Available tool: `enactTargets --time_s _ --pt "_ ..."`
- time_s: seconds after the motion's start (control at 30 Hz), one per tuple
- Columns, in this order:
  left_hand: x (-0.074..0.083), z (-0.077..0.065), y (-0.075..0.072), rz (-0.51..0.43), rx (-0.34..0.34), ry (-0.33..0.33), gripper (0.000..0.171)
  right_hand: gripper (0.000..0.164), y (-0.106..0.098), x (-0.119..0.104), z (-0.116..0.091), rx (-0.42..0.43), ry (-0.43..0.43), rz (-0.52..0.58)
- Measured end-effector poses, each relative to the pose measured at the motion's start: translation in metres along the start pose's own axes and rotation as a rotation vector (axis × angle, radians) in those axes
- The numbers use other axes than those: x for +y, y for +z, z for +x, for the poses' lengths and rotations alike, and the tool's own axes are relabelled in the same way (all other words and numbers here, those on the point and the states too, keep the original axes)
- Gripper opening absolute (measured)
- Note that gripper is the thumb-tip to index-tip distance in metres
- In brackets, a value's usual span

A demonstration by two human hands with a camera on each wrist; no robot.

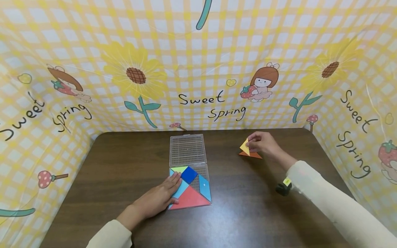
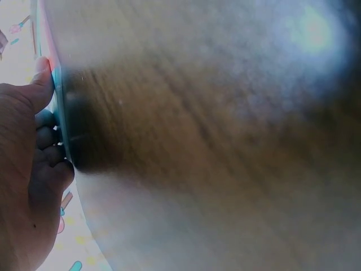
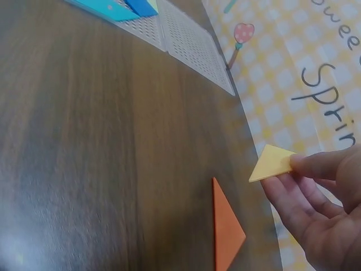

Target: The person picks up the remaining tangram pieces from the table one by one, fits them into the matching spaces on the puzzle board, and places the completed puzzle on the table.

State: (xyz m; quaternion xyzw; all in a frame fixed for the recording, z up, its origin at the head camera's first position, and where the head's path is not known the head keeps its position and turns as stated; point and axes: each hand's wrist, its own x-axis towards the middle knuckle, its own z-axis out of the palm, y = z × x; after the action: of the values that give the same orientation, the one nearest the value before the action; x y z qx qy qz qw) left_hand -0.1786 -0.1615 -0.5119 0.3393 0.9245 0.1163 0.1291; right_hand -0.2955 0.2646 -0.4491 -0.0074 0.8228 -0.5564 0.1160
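Note:
Between thumb and fingers, my right hand [image 1: 263, 142] pinches a small yellow triangle tangram piece [image 3: 272, 162], raised over the table. Below it an orange triangle [image 3: 227, 228] lies flat on the wood. My left hand [image 1: 159, 194] rests on the left side of a clear plastic case [image 1: 208, 171], fingers laid over a light-blue piece [image 1: 181, 189]. Also in that half of the case are a large red triangle [image 1: 190, 199], a dark-blue square [image 1: 189, 175], a light-green piece [image 1: 181, 169] and a blue parallelogram [image 1: 204, 187]. Bare gridded base shows beside the square.
The case's lid [image 1: 187, 150] lies folded back flat, toward the far edge of the brown wooden table [image 1: 130, 155]. A yellow checked cloth [image 1: 192, 69] hangs behind the table and along both sides. A dark wrist device [image 1: 283, 188] sits under the right sleeve.

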Motion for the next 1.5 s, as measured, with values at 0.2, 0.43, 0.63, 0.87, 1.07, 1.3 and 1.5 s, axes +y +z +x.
enactTargets --time_s 0.2,0.43,0.63,0.87,1.07,1.3,1.5 --pt "0.0 0.001 -0.001 0.004 -0.013 -0.012 0.074 0.028 0.012 -0.003 0.004 -0.018 0.017 0.03" --pt "-0.001 0.002 0.001 0.007 -0.013 -0.008 0.074 0.027 0.026 -0.007 0.008 -0.029 0.036 0.018" --pt "-0.001 0.001 0.001 0.007 -0.014 -0.007 0.074 0.026 0.037 -0.012 0.01 -0.043 0.043 0.025" --pt "-0.001 0.0 0.0 -0.001 -0.022 -0.009 0.075 0.026 0.051 -0.013 0.013 -0.066 0.054 0.091" --pt "-0.001 0.0 0.0 -0.009 -0.012 -0.007 0.074 0.022 0.065 -0.013 0.015 -0.084 0.035 0.078" --pt "-0.001 -0.001 0.001 -0.005 -0.009 -0.012 0.074 0.021 0.08 -0.013 0.014 -0.12 0.024 0.08" --pt "0.0 0.0 0.0 -0.006 -0.006 -0.011 0.074 0.019 0.091 -0.014 0.013 -0.135 0.028 0.114"
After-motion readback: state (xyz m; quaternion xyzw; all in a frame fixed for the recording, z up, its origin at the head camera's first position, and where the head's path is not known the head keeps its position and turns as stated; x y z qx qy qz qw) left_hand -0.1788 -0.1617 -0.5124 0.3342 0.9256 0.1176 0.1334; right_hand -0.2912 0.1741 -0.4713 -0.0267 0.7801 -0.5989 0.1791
